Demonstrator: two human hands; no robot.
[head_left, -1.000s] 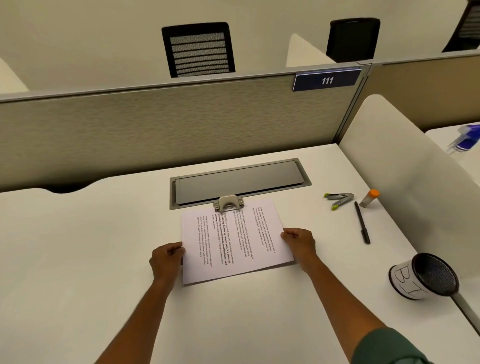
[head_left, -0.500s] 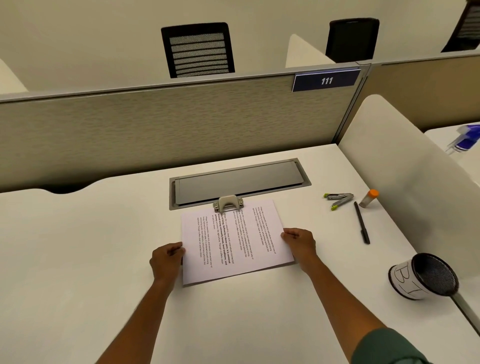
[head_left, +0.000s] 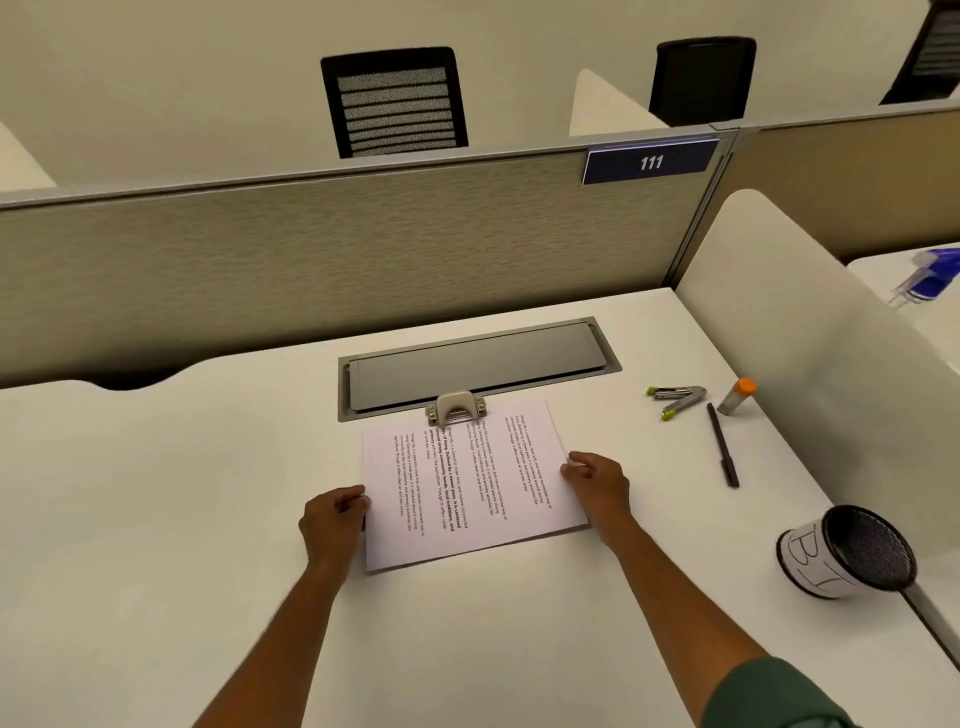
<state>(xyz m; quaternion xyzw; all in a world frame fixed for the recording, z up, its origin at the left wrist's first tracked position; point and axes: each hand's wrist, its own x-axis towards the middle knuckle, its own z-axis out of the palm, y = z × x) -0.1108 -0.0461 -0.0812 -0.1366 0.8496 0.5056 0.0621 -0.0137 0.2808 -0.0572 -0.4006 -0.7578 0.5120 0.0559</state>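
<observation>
A white desk (head_left: 156, 519) runs up to a beige partition. Between the hands lies a printed paper stack (head_left: 467, 488), its far edge meeting a hole punch (head_left: 456, 410). The left hand (head_left: 332, 522) grips the stack's left edge with curled fingers, and the right hand (head_left: 597, 486) grips its right edge. A pen (head_left: 723, 452) lies just right of the right hand.

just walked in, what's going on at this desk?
A person grips a paper stack by its side edges, left hand on the left edge, right hand on the right. The stack lies flat on the desk with its far edge at a small hole punch. A pen and glue stick lie untouched to the right.
</observation>
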